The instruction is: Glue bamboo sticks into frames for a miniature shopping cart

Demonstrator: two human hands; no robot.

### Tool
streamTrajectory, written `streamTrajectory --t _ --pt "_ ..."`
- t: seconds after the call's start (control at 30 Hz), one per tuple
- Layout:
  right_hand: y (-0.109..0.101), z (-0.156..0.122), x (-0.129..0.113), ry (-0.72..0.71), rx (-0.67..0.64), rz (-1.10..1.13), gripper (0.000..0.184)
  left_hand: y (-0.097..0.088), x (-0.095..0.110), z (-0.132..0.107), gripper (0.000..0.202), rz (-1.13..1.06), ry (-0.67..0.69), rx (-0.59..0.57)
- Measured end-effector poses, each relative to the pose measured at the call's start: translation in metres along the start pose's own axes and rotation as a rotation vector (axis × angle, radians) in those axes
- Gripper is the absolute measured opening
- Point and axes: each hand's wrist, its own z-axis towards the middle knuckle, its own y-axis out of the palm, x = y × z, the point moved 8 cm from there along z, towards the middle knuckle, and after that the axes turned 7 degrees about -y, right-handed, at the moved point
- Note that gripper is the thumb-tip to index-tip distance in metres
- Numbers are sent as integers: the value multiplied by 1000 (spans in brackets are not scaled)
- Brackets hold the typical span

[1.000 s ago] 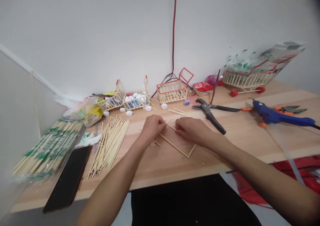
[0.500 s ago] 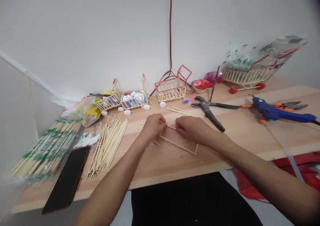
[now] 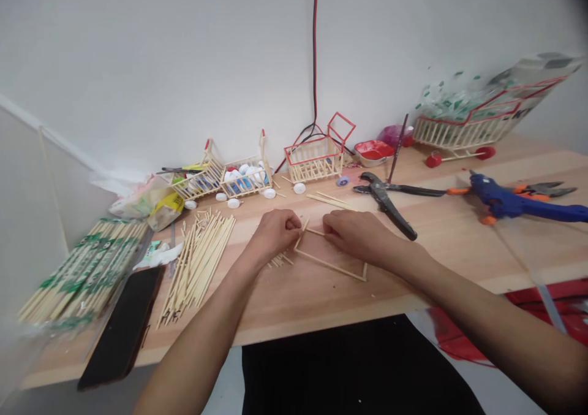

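A four-sided frame of thin wooden sticks (image 3: pixel 329 264) lies on the table in front of me. My right hand (image 3: pixel 351 230) is closed over its far right part, fingers pinching the far stick. Beside the frame's left corner, my left hand (image 3: pixel 277 234) has its fingers curled into a pinch; whether anything small is in them is hidden. Short cut stick pieces (image 3: pixel 280 260) lie under and beside the left hand. A few longer sticks (image 3: pixel 328 200) rest just beyond both hands.
Loose sticks (image 3: pixel 202 262), a black phone (image 3: pixel 122 329) and packaged sticks (image 3: pixel 87 268) lie left. Small stick carts (image 3: pixel 315 160) line the wall, near a red paint dish (image 3: pixel 374 152). Cutting pliers (image 3: pixel 386 203) and a blue glue gun (image 3: pixel 505 203) lie right.
My left hand has shifted slightly left, off the frame's corner, so more of the left stick shows. My right hand stays at the far stick. The view has moved a little.
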Motion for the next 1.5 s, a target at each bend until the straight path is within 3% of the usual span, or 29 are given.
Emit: streamTrajectory --t 0.73,1.2,1.4,1.5 --pt "3 1 -4 -71 -29 -29 14 10 1 1 12 -18 -1 -23" --pt "2 -1 -6 -44 -34 -52 12 12 5 2 18 21 120 5" --pt "-1 -3 -5 -41 40 -29 14 13 7 1 18 31 141 5" --pt "-5 -10 -11 -76 168 -7 18 13 7 1 19 36 147 6"
